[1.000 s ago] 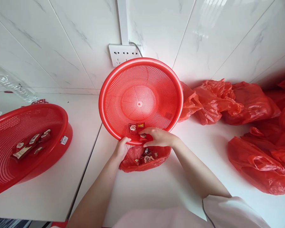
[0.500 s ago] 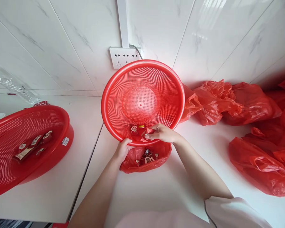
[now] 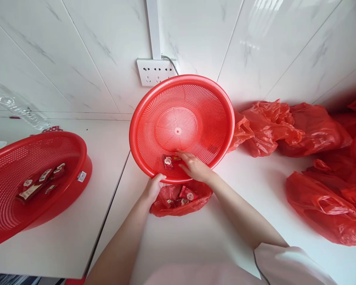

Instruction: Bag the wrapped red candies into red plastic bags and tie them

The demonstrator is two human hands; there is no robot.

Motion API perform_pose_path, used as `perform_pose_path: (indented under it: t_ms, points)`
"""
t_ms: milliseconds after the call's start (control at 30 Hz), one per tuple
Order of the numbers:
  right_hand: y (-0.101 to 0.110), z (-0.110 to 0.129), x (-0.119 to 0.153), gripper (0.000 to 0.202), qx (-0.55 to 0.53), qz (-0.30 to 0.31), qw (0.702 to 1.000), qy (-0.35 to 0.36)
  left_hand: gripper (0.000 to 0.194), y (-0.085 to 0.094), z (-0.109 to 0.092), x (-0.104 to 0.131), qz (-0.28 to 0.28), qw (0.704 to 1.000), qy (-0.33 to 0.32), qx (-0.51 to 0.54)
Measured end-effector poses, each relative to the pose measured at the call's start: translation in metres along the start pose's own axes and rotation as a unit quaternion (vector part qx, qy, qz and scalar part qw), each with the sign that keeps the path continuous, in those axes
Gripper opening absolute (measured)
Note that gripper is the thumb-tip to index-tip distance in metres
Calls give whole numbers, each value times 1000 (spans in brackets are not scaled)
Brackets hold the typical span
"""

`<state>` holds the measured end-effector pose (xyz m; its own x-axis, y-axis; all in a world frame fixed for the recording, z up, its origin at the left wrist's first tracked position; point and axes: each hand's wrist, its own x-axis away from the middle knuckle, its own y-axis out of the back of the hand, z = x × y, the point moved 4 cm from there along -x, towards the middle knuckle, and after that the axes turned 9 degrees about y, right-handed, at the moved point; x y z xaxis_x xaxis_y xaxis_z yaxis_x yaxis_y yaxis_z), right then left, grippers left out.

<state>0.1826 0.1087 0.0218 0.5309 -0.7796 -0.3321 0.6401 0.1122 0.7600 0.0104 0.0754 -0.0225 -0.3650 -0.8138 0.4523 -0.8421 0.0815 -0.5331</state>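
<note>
A red perforated plastic basket [image 3: 178, 114] is tilted toward me, its inside facing me. My left hand [image 3: 152, 188] is closed on its lower rim, thumb over the edge. Inside, on the low side, lie a small dark red wrapped snack packet [image 3: 167, 162] and a packet with yellow lettering [image 3: 176, 158], partly covered by fingers. My right hand [image 3: 195, 167] reaches over the rim with fingers stretched out and apart, touching or just above the yellow-lettered packet. Beneath the rim an open red plastic bag [image 3: 180, 211] holds several wrapped packets [image 3: 188, 194].
Another red basket [image 3: 77, 152] with several packets stands at the left. Red plastic bags [image 3: 311, 122] line the wall at right, with another bulging bag [image 3: 323, 209] nearer. A clear plastic bottle [image 3: 20, 111] lies back left. A power strip [image 3: 156, 72] hangs on the tiled wall.
A red packet that my right hand held is now in the bag below. My right hand has opened and reached further into the basket. The basket has shifted slightly right.
</note>
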Motion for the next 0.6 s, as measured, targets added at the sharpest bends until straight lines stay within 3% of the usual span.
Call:
perform_pose_path:
  t_ms: [133,300,367,467,600]
  points:
    - [-10,-7,2,44,-10,52,999,8,37,0,0,0,12,1000,-10,4]
    - [2,-20,3,34,-92,-4,993,-78,35,2,-1,-1,2,1000,-2,12]
    - [5,-26,4,43,-188,-19,975,-120,36,1,-1,-1,2,1000,-1,11]
    - [8,-28,4,53,-339,-14,932,-129,35,0,-1,-2,10,1000,3,10]
    - [18,-18,3,45,-356,-20,927,-120,35,0,-1,-2,6,1000,-6,6]
